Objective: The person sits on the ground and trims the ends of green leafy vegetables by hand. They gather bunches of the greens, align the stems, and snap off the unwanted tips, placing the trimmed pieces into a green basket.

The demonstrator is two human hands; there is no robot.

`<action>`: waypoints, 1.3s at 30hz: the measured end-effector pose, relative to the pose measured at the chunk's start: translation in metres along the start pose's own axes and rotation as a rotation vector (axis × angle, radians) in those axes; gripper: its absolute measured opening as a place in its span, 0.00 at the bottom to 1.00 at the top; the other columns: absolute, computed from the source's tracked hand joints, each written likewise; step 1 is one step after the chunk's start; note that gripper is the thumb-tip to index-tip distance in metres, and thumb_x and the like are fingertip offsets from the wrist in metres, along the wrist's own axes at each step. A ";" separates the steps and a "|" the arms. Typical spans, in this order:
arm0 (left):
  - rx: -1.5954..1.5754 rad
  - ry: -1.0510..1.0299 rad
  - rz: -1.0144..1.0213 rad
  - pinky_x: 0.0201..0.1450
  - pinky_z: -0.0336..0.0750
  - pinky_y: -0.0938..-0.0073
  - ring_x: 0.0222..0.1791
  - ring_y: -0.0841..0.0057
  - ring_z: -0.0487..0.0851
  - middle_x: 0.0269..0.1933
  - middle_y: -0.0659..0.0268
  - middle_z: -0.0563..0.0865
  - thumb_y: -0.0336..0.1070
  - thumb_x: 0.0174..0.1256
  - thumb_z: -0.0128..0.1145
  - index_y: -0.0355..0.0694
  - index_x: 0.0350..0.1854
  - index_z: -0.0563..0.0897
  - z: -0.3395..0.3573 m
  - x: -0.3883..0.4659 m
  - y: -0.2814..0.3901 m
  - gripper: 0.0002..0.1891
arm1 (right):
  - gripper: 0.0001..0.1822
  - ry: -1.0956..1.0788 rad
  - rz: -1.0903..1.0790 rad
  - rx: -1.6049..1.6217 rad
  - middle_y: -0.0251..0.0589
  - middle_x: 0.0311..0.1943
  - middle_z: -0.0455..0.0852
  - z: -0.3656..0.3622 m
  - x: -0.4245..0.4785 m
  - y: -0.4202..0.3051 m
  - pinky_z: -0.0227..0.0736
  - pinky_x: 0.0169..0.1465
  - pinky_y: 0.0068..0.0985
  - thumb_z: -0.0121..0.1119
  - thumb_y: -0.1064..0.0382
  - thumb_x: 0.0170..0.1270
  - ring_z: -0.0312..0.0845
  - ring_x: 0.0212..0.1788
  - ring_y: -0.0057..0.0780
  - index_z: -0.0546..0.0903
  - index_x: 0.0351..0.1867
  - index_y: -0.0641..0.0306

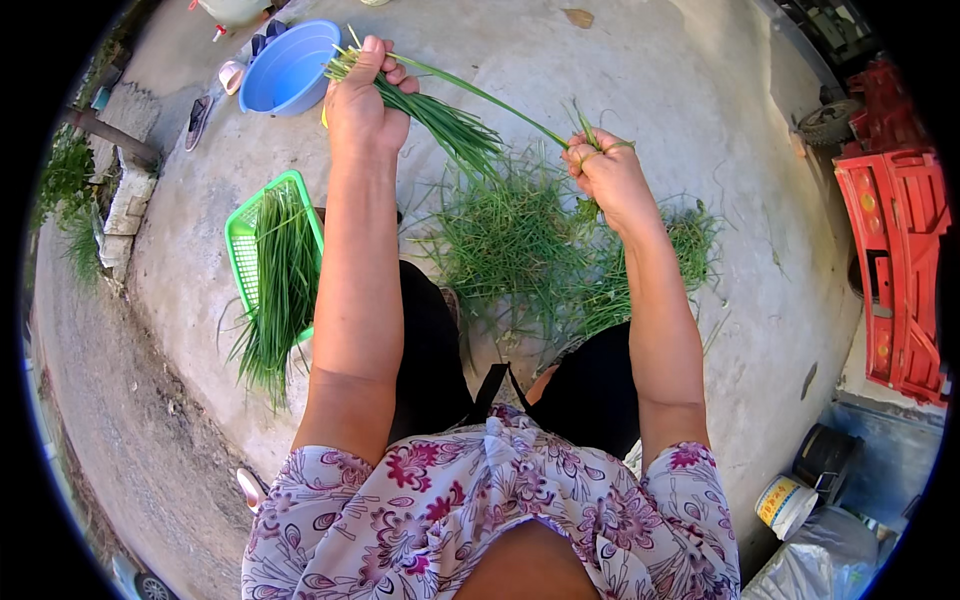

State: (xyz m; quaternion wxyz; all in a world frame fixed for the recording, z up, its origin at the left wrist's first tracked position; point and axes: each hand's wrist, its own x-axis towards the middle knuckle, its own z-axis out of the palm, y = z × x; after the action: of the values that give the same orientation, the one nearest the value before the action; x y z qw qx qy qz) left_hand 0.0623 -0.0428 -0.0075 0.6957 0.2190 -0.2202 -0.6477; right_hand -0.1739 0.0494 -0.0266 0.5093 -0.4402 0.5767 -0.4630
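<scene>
My left hand (367, 101) grips a bunch of chives (442, 124), its pale cut ends poking out by the thumb and its dark green leaves trailing to the right. A long thin strand (480, 94) stretches between that hand and my right hand (609, 169). The right hand is closed on the strand's far end, and a few yellowish-green blades curl around its fingers. On the concrete below lies a loose heap of tangled green blades (517, 240). Left of my left forearm, more long chives (283, 277) lie in a bright green plastic basket (241, 259) and hang over its near end.
Beyond my left hand stands a blue plastic basin (289, 71). A pink shoe (232, 76) and a dark sandal (197, 122) lie left of it. Red plastic vehicle-like bodywork (892, 270) lines the right side, above a white bucket (786, 506) and a black pail (827, 463).
</scene>
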 end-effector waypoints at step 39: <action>0.957 -0.426 -0.320 0.22 0.61 0.82 0.16 0.85 0.67 0.17 0.72 0.73 0.37 0.50 0.67 0.37 0.23 0.78 0.032 -0.045 -0.045 0.11 | 0.09 -0.206 0.036 1.264 0.48 0.41 0.77 -0.051 0.013 -0.002 0.66 0.36 0.28 0.43 0.66 0.61 0.72 0.35 0.30 0.74 0.38 0.66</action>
State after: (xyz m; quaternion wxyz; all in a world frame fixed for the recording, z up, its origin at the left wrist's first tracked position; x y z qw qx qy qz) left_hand 0.0046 -0.0013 -0.0089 0.3510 0.4058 -0.5903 -0.6031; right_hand -0.2254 0.0404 -0.0239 0.7310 -0.0874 0.1479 -0.6604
